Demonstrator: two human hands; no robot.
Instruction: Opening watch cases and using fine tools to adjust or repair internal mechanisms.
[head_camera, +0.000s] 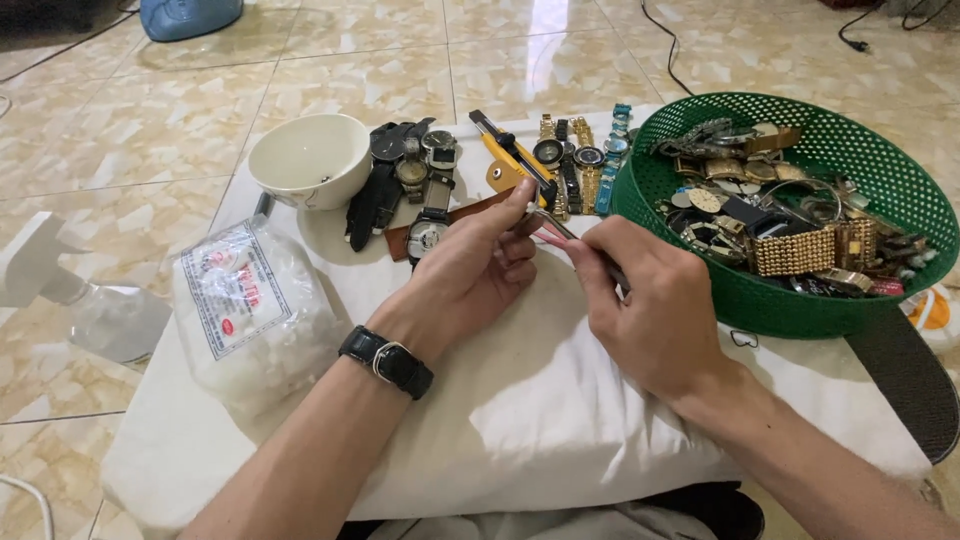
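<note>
My left hand (470, 270), with a black wristwatch on its wrist, pinches a small part at its fingertips above the white cushion (560, 420). What the part is cannot be made out. My right hand (650, 305) grips thin metal tweezers (560, 228), and their tip meets the left fingertips. Just beyond the hands lies a row of wristwatches (425, 185) with black, brown, gold and blue straps, and a yellow-handled utility knife (505, 155).
A green plastic basket (880, 180) full of watches and metal bands stands at the right. A white bowl (308, 160) sits at the back left. A plastic bag of white cotton (255, 310) and a spray bottle (90, 310) lie at the left. Cables cross the tiled floor.
</note>
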